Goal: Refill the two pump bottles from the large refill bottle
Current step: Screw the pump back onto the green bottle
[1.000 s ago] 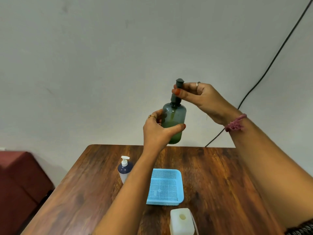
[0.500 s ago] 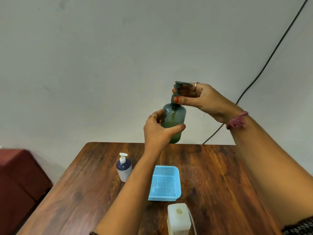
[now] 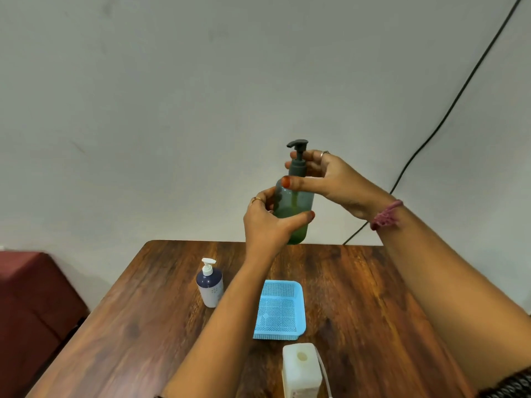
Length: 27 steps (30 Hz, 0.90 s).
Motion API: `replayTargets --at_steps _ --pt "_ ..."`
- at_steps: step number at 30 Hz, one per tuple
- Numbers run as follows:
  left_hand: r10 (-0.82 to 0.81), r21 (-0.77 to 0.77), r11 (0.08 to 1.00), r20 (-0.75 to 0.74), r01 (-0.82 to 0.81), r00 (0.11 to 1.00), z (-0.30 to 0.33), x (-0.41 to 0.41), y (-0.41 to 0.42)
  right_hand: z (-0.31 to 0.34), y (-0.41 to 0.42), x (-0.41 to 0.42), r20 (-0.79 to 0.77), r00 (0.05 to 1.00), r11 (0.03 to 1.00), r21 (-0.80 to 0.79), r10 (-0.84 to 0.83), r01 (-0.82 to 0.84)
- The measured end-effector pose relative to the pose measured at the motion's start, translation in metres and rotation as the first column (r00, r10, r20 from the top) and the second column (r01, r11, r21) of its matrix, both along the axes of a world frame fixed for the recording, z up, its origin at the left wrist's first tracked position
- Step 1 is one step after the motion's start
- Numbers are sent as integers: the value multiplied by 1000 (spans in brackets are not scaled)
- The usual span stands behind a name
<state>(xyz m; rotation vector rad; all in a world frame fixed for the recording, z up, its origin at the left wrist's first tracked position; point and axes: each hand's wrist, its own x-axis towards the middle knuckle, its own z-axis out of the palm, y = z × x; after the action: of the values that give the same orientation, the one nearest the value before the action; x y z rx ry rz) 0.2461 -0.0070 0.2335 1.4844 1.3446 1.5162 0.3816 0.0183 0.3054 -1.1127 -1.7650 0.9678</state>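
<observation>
**Two hands on the green bottle, held above the table**

Two pump bottles show. At 9 o'clock of the blue basket [image 3: 279, 311] the navy bottle [image 3: 210, 285] stands upright on the wooden table [image 3: 373, 326], white pump on top, just beside the left forearm. The left hand [image 3: 265, 225] wraps the lower body of the green bottle [image 3: 293, 209], thumb across its front, holding it upright in the air above the table's far edge. At 12 o'clock of that grip, the right hand [image 3: 330, 179] pinches the dark pump collar [image 3: 297, 168], thumb in front and fingers behind; the pump head points left. At 6 o'clock of the basket the refill bottle [image 3: 301, 369] stands with its mouth uncapped, near the table's front edge. A black cable [image 3: 448, 110] runs down the wall at the right.
</observation>
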Motion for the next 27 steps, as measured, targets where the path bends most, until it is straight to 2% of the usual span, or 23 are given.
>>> replayTargets --at_steps 2,3,7,10,13,16,18,21,23,25,27 --pt "-6 -2 1000 9 6 1000 2 0 -1 0 -1 4 -53 995 996 28 81 -80" --pt "-5 -2 1000 10 5 1000 2 0 -1 -2 -2 3 -86 994 996 52 73 -68" --pt "3 3 1000 3 -3 1000 0 0 -3 -7 -1 -12 -154 981 986 98 -119 135" --pt "4 -3 1000 -1 -4 1000 -1 1 -4 -4 -2 -6 -188 982 1000 -5 -20 19" --pt "6 -6 1000 13 -6 1000 0 2 -5 -2 -4 1 -267 960 996 8 87 -88" --pt "17 -3 1000 6 -17 1000 -1 4 -5 -8 -2 -6 -333 942 997 45 -51 70" --pt "20 2 1000 -7 -20 1000 -2 5 -5 -12 1 -10 -302 945 989 28 -129 144" --pt "10 -4 1000 14 -10 1000 -3 4 -6 -15 0 -2 -343 939 998 -51 22 -42" --pt "13 -4 1000 13 -13 1000 -4 4 -6 -16 -2 4 -418 901 990 -22 118 -140" --pt "20 -1 1000 9 -20 1000 -4 5 -6 -20 -3 0 -460 883 996 42 91 -81" --pt "24 0 1000 7 -24 1000 -5 5 -6 -23 0 -8 -490 871 999 44 -6 31"
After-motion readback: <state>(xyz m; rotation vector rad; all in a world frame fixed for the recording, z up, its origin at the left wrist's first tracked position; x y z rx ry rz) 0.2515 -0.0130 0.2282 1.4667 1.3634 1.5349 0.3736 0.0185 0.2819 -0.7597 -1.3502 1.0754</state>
